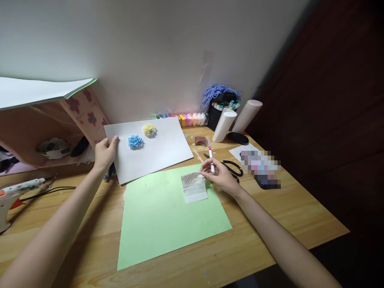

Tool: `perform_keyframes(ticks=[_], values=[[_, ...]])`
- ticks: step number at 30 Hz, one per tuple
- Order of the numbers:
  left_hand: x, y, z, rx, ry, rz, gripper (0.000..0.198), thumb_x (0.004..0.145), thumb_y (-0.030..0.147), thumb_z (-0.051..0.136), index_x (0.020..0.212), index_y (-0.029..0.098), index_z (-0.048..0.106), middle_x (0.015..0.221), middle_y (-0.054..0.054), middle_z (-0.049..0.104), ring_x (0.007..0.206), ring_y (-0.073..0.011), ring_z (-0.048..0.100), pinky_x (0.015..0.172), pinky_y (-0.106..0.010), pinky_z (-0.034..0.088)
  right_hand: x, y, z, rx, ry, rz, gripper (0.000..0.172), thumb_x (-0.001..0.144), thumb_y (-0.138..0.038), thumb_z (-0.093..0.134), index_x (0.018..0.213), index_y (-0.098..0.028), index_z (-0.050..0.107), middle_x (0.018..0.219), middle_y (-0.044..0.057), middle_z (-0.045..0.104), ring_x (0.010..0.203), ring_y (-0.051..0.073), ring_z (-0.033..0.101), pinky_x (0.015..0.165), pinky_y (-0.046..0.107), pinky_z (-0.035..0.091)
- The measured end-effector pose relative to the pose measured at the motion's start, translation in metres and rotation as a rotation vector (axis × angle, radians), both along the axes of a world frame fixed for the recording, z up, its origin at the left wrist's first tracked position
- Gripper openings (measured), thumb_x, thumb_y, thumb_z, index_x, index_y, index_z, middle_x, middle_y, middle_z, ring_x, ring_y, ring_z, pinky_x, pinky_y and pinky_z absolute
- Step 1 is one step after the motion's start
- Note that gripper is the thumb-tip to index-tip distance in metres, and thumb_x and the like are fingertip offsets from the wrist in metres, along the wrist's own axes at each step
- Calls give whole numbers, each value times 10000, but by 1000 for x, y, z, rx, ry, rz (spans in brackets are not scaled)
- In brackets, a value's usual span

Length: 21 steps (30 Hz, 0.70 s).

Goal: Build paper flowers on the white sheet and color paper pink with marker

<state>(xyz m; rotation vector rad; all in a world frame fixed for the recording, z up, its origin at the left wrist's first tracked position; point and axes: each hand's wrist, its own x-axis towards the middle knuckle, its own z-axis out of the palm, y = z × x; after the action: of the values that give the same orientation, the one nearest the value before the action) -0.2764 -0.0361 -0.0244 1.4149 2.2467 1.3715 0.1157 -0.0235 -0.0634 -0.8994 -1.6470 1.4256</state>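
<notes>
My left hand grips the left edge of a white sheet of paper, its thumb on top. On that sheet sit a blue pompom-like tuft and a pale yellow one. My right hand pinches the upper right corner of a small white paper piece with reddish slanted lines on it. This piece is over a light green sheet. A white marker with a pink end is at my right fingers; whether they hold it too, I cannot tell.
Black-handled scissors lie beside my right hand, with a phone further right. Behind stand a white bottle-like container, a pinkish one and a black pen holder. A glue gun and an open box occupy the left.
</notes>
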Motion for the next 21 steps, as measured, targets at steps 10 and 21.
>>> perform_keyframes(ticks=[10,21], values=[[-20,46,-16,-21,194,101,321,844,416,500,640,176,443,613,27,445,608,-122,396,557,-228,263,-4,0,-15,-90,-49,32,253,773,-359,680,897,-211,517,873,5,586,726,129,591,687,292,533],[-25,38,-21,-9,259,181,317,905,409,388,935,141,555,963,-138,607,952,-263,556,845,-356,406,-37,-22,-32,-91,-57,-22,260,791,-396,664,926,-232,514,915,42,602,798,182,626,713,353,581]])
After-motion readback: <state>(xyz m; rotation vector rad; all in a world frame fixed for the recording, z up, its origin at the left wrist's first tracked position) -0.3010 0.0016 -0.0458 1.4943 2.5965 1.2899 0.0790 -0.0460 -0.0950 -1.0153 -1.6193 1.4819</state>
